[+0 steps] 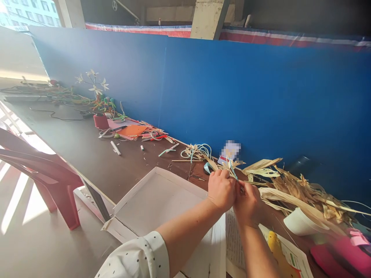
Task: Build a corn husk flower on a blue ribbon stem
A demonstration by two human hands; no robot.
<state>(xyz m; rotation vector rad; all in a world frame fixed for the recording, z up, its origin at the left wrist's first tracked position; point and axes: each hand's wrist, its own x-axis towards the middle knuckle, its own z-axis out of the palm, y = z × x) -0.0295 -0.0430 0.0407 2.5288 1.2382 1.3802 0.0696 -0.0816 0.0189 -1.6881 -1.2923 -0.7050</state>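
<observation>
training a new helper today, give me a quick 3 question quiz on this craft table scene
1. True or false: both hands, left hand and right hand, meet on the small bundle of dried straw-coloured leaf strips with a blue strand.
2. What lies under the left forearm? A) shallow white cardboard tray B) metal bowl
3. What colour is the plastic chair?

Key: 1 true; 2 A; 3 red.

Single head-mounted view, looking forward and down along the person's forearms at close range. The left hand [222,189] and right hand [248,204] sit low and right of centre; beyond the fingers [224,174] rises the blue partition [261,96], and the brown table [87,150] recedes far left of them.
</observation>
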